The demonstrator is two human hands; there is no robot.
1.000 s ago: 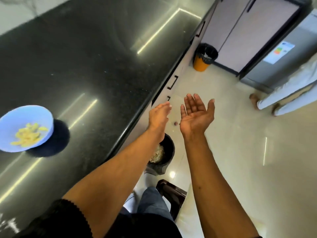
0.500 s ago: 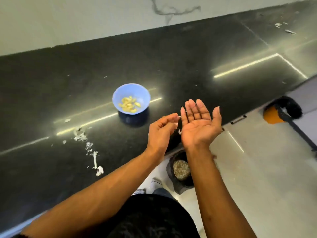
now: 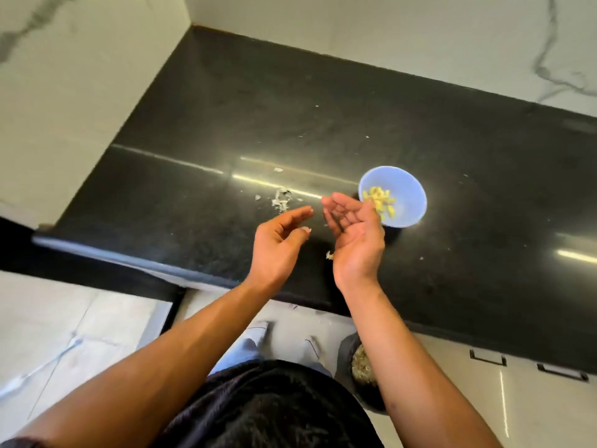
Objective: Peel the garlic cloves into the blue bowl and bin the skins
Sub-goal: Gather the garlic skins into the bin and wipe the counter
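Black counter (image 3: 323, 124) under both hands. Blue bowl (image 3: 407, 192), just beyond right hand (image 3: 353, 234), holds yellow peeled cloves (image 3: 379, 198). Papery white skins (image 3: 281, 200) beyond left hand (image 3: 277, 244). Both hands palm-up, fingers loosely curled, holding nothing.

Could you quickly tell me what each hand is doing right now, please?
Left hand: open, fingers loosely curled, holding nothing.
Right hand: open, palm up, holding nothing visible.

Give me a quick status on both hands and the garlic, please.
Left hand and right hand open, empty, above the black counter. Peeled yellow cloves in the round blue bowl. Papery white skin scraps on counter, unbinned.
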